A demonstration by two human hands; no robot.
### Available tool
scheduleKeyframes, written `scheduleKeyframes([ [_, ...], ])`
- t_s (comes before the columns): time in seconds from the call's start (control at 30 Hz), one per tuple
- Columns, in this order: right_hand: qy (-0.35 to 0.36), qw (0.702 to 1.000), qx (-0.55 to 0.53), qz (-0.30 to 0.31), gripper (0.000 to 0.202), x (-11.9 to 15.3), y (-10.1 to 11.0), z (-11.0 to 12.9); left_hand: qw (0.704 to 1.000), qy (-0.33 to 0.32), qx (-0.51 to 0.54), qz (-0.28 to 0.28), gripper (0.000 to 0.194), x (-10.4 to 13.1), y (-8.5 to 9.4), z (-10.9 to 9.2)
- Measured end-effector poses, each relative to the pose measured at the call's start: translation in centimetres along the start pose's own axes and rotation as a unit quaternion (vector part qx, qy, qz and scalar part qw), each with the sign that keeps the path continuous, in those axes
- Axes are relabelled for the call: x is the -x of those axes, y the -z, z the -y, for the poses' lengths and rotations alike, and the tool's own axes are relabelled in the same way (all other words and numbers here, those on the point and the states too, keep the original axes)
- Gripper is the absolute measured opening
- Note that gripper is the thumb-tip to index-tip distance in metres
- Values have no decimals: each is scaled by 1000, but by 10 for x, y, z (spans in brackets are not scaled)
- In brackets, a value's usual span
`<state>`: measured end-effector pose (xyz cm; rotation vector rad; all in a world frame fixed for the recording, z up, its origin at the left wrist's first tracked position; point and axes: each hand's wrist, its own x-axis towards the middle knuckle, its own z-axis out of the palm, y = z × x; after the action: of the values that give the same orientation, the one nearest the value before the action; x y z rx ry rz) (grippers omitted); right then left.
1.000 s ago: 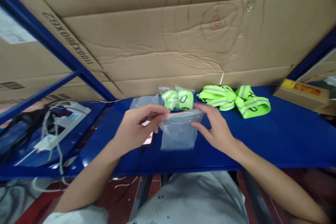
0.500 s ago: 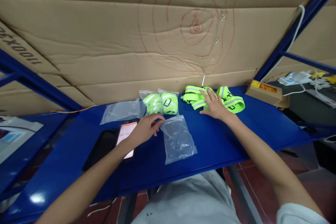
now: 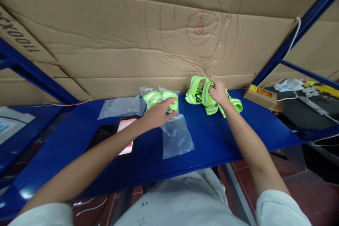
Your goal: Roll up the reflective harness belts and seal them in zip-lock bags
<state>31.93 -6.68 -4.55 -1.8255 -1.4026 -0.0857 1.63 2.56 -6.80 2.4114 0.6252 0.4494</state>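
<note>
Well, the right hand [image 3: 218, 92] is pinching bands [image 3: 211, 108] — likely soft, light, best by loops [image 3: 193, 87]. The left hand [image 3: 160, 113] is hovering open.

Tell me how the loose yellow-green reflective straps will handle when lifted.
The reflective straps look floppy, bending into loops at the right hand. They're probably light, being thin, flat bands. Their overlapping folds may snag or tangle.

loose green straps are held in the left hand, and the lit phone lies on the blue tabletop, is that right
Not the left hand: the head view shows the right hand holding the loose green straps. The lit phone does lie on the blue tabletop.
</note>
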Motion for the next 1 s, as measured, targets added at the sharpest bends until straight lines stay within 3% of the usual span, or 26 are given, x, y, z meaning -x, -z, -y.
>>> scheduleKeyframes([
  [0.13, 19, 991, -125, -39, 62, -5, -1, 31, 994, -22, 103, -3, 120, -56, -31, -6],
  [0.17, 16, 985, -164, -43, 63, -3, -4, 39, 992, -41, 119, -1, 123, -70, -39, -7],
  [0.23, -14, 961, -273, -47, 61, 2, -9, 49, 990, -63, 126, 10, 111, -91, -53, -9],
  [0.33, -79, 902, -422, -37, 60, 14, -4, 50, 992, -64, 99, 38, 61, -105, -59, -11],
  [0.37, -88, 895, -437, -27, 58, 20, 2, 45, 994, -60, 84, 41, 46, -104, -56, -11],
  [0.43, -77, 905, -417, 28, 50, 35, 22, 28, 996, -55, 48, 42, 30, -94, -44, -12],
  [0.5, -35, 930, -344, 128, 37, 55, 48, 5, 996, -64, 16, 55, 29, -74, -28, -14],
  [0.57, -18, 927, -304, 219, 23, 77, 74, -18, 988, -96, -1, 120, 46, -48, -11, -19],
  [0.63, 69, 930, -184, 311, 22, 98, 96, -37, 951, -168, -25, 258, 82, -24, 3, -27],
  [0.7, 97, 959, -44, 264, 36, 114, 113, -48, 926, -214, -37, 308, 102, -9, 11, -36],
  [0.77, 97, 979, 95, 154, 43, 124, 123, -49, 921, -237, -29, 306, 84, -10, 10, -43],
  [0.87, 97, 972, 210, 31, 38, 132, 123, -27, 945, -232, -63, 223, 44, -37, -10, -43],
  [0.93, 119, 975, 186, 12, 30, 137, 110, -5, 952, -213, -158, 155, 45, -64, -30, -39],
  [1.0, 183, 971, 120, 97, 30, 145, 90, 15, 932, -206, -246, 171, 67, -89, -48, -32],
])
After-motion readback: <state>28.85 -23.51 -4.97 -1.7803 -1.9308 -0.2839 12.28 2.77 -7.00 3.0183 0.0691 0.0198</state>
